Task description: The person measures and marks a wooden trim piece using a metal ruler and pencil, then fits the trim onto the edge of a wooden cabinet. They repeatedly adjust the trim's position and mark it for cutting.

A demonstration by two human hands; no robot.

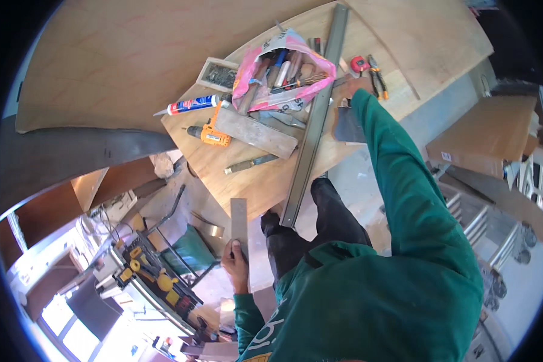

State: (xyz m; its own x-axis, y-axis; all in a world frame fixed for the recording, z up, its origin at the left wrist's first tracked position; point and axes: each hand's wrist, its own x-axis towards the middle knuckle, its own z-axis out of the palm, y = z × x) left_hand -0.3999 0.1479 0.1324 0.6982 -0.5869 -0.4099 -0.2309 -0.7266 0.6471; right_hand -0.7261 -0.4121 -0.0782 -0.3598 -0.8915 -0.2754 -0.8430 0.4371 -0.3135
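My left hand [235, 266] grips the lower end of a flat grey strip [239, 220], thumb pressed on its face, upright off the table's near corner. My right arm reaches over the table. My right hand [355, 88] is beside a long grey metal rail [315, 123], close to a red tape measure [359, 64] and pliers with black and orange handles [377, 77]. Its fingers are too small and blurred to read. A pink and white bag [283, 99] full of hand tools lies left of the rail. A dark flat piece [349, 125] is below my right hand.
On the wooden tabletop [208, 175] lie an orange drill [214, 131], a sealant tube [193, 104], a grey board [256, 132], a chisel-like tool [250, 164] and a box of screws [218, 75]. Cardboard boxes [485, 130] stand right; a tool-laden bench [157, 277] stands lower left.
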